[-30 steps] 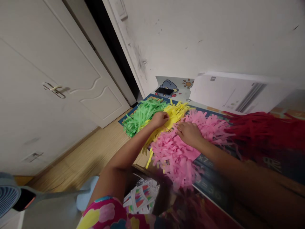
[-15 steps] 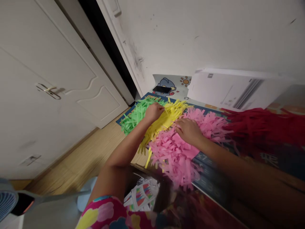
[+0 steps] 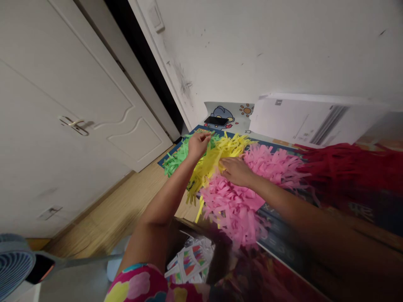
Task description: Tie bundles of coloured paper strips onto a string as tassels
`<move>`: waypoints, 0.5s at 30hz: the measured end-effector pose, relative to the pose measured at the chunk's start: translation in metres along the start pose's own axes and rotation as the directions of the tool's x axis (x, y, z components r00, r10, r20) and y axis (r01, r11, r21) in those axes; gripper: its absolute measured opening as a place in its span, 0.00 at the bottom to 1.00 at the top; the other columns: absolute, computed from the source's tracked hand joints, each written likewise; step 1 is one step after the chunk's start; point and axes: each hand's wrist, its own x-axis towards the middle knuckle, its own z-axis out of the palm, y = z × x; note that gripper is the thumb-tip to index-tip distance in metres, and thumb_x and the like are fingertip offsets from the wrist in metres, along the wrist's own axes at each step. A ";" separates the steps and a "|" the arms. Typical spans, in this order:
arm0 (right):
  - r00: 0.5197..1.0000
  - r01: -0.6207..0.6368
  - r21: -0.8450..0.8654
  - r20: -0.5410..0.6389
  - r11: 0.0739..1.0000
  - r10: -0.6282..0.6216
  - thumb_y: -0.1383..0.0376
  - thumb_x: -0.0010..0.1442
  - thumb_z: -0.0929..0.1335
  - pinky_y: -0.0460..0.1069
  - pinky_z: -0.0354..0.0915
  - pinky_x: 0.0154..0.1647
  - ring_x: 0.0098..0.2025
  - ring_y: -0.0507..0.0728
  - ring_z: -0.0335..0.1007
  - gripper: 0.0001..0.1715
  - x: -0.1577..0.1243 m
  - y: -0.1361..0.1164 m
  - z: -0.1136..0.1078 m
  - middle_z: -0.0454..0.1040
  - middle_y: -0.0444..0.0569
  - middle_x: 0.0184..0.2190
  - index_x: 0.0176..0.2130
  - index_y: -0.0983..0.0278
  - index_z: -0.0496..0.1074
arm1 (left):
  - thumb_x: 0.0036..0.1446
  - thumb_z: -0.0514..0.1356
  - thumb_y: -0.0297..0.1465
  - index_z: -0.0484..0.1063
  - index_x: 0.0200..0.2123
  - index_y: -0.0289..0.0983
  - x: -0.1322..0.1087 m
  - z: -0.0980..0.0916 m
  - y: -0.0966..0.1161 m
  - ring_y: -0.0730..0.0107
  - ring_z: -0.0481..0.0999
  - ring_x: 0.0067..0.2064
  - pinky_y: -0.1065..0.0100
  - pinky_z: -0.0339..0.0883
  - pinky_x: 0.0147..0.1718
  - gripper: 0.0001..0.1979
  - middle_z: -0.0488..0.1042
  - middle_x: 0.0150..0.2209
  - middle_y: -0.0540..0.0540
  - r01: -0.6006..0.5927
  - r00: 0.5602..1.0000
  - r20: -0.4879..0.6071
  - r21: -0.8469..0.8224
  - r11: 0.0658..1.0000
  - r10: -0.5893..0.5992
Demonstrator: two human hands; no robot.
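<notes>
Yellow tissue-paper fringe [image 3: 231, 146] lies across the table between a green fringe bundle [image 3: 176, 161] and a pink fringe bundle [image 3: 273, 163]. My left hand [image 3: 198, 144] is raised over where green meets yellow, its fingertips pinched together; what is between them is too small to make out. Palm down, my right hand [image 3: 236, 171] rests where the yellow fringe meets the pink, fingers stretched out to the left over the yellow paper. Part of the yellow paper between the hands looks blurred.
Dark red fringe [image 3: 352, 163] spreads at the right. A black phone [image 3: 216, 121] lies on a cartoon sheet by the wall, beside a white box [image 3: 302, 119]. Below the table edge, an open carton holds plastic-wrapped packets [image 3: 192, 260]. A fan [image 3: 15, 266] stands at lower left.
My left hand has moved a little left, from the yellow fringe toward the green. My right hand has slid left from the pink fringe onto the yellow. The view has shifted slightly.
</notes>
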 end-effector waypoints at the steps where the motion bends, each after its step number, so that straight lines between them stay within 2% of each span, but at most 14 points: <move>1: 1.000 0.008 0.005 0.014 1.000 -0.008 0.66 0.63 0.63 0.58 0.53 0.64 0.63 0.63 0.62 0.29 0.003 -0.003 0.001 0.68 0.59 0.61 0.62 0.69 0.66 | 0.62 0.57 0.29 0.76 0.46 0.36 -0.007 0.001 0.004 0.60 0.75 0.47 0.61 0.67 0.49 0.11 0.78 0.45 0.42 0.025 0.999 -0.043 0.009 1.000 -0.025; 3: 0.999 0.009 0.012 0.036 1.000 -0.010 0.66 0.63 0.63 0.60 0.49 0.67 0.65 0.63 0.60 0.33 0.008 -0.006 0.004 0.66 0.61 0.63 0.65 0.70 0.62 | 0.59 0.59 0.28 0.71 0.51 0.33 -0.029 0.005 0.012 0.56 0.71 0.55 0.57 0.64 0.54 0.15 0.73 0.52 0.37 0.064 0.990 -0.127 0.029 0.998 -0.060; 4: 0.999 0.005 0.014 0.046 1.000 -0.005 0.66 0.62 0.63 0.61 0.47 0.68 0.65 0.64 0.60 0.34 0.010 -0.007 0.005 0.66 0.61 0.63 0.66 0.70 0.61 | 0.58 0.61 0.29 0.69 0.52 0.32 -0.041 0.007 0.016 0.53 0.70 0.56 0.55 0.63 0.54 0.18 0.72 0.53 0.35 0.063 0.990 -0.133 0.039 0.997 -0.057; 8: 0.997 -0.009 0.012 0.074 1.000 0.008 0.67 0.61 0.63 0.61 0.46 0.68 0.67 0.64 0.57 0.33 0.010 -0.006 0.012 0.67 0.62 0.62 0.65 0.70 0.63 | 0.56 0.63 0.35 0.69 0.48 0.35 -0.080 0.014 0.022 0.53 0.74 0.50 0.54 0.63 0.51 0.18 0.76 0.46 0.40 0.038 0.999 -0.002 0.125 0.991 -0.038; 11: 0.997 -0.012 -0.003 0.070 1.000 0.012 0.67 0.63 0.63 0.63 0.46 0.68 0.67 0.64 0.57 0.31 0.005 -0.005 0.016 0.68 0.63 0.61 0.64 0.71 0.63 | 0.60 0.60 0.37 0.70 0.49 0.37 -0.083 0.014 0.022 0.54 0.74 0.50 0.55 0.62 0.50 0.16 0.77 0.46 0.40 0.032 0.998 0.043 0.222 0.975 -0.043; 15: 0.998 0.009 -0.025 0.068 1.000 -0.007 0.64 0.65 0.62 0.67 0.43 0.68 0.67 0.67 0.56 0.30 0.000 -0.007 0.016 0.66 0.63 0.62 0.64 0.69 0.62 | 0.60 0.59 0.40 0.76 0.48 0.40 -0.066 0.008 0.025 0.51 0.73 0.53 0.55 0.63 0.48 0.16 0.76 0.50 0.39 -0.044 0.993 0.114 0.374 0.926 0.001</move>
